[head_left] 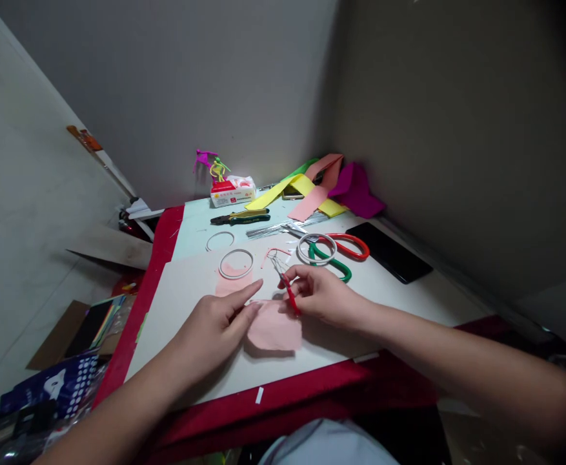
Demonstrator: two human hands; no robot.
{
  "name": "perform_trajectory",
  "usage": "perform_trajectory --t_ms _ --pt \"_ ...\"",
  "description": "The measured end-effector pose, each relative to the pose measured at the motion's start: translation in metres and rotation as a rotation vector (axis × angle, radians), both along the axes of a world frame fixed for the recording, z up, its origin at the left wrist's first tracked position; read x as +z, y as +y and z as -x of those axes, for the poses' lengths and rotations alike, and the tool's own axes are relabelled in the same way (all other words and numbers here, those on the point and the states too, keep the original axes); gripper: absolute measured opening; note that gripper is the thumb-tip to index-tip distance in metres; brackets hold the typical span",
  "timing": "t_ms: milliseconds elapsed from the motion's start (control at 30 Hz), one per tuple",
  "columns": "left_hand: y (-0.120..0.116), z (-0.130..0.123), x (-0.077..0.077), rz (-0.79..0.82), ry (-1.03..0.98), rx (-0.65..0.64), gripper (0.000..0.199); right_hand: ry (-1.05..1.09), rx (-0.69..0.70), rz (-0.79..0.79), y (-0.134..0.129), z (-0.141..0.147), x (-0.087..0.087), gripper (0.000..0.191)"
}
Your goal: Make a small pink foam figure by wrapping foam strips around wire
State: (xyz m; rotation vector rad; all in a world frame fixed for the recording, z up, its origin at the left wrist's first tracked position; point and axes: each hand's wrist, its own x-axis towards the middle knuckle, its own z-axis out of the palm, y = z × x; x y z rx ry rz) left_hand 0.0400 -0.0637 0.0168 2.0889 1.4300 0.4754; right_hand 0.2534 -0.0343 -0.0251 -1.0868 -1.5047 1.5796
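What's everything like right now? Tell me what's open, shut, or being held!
right hand, gripping the scissors
small red-handled scissors, held up, points tilted away
left hand, open, fingers stretched out
pink paper, lying flat under the hands
pliers, shut, lying flat
black phone, lying flat, screen dark

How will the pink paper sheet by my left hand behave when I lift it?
The pink paper sheet looks thin and soft, with ragged edges, so it will probably droop and feel very light. It may tear if pinched hard. Lying loose on the white board, it will likely slide when pushed.
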Motion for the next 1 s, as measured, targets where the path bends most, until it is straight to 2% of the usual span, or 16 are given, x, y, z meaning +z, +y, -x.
perform_trajectory --t_ms 167,300,467,567,600,667,767,867,1000 --pt "-0.005 -0.011 -0.014 -0.119 0.254 -0.123 0.041 -0.315 0.009 -0.230 0.015 -0.029 -0.006 0.027" --pt "-0.005 -0.022 -0.032 -0.129 0.349 -0.242 0.044 -0.469 0.047 -0.367 0.017 -0.030 -0.010 0.029" --pt "0.003 -0.022 -0.048 0.024 0.286 -0.138 0.045 -0.621 0.018 -0.518 0.015 -0.031 0.002 0.028" --pt "0.007 -0.020 -0.047 0.100 0.231 -0.102 0.047 -0.711 -0.015 -0.601 0.004 -0.040 0.011 0.010" --pt "0.008 -0.019 -0.047 0.122 0.215 -0.095 0.047 -0.751 0.001 -0.626 0.000 -0.042 0.012 0.002" --pt "0.009 -0.018 -0.045 0.181 0.174 -0.074 0.049 -0.958 0.152 -0.724 -0.011 -0.045 0.011 0.009" --pt "0.012 -0.018 -0.044 0.293 0.103 -0.049 0.052 -1.161 0.285 -0.747 -0.023 -0.044 0.007 0.010" --pt "0.014 -0.018 -0.044 0.359 0.071 -0.041 0.055 -1.257 0.377 -0.715 -0.026 -0.039 0.006 0.016" --pt "0.015 -0.016 -0.045 0.408 0.043 -0.039 0.059 -1.323 0.447 -0.696 -0.021 -0.035 0.015 0.020"
